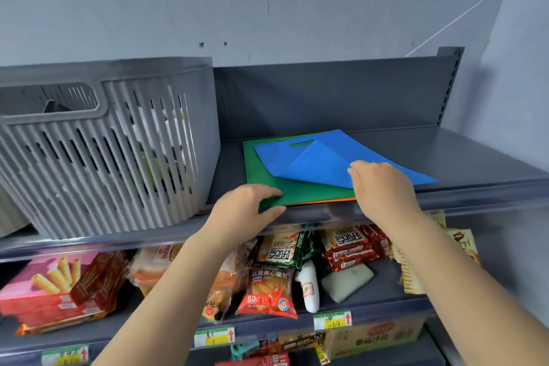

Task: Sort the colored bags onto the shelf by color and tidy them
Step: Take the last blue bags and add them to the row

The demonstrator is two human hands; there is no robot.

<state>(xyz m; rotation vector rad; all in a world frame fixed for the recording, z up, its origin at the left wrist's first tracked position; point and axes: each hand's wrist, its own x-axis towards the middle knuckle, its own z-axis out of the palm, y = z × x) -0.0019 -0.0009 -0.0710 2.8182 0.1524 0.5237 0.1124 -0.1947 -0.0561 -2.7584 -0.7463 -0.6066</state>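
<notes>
A blue bag (323, 157) with a cut-out handle lies askew on top of a green bag (267, 172) on the top shelf (463, 157). Its near left corner is folded up and over. An orange bag (335, 201) shows only as a thin strip under the green one. My left hand (246, 208) pinches the green bag's near left corner at the shelf edge. My right hand (380, 184) holds the blue bag's near edge, its fingers curled at the fold.
A grey slatted basket (98, 145) stands on the left of the top shelf with items inside. The shelves below hold snack packets (269, 288) and a pink box (59, 285). A grey wall rises behind the shelf unit.
</notes>
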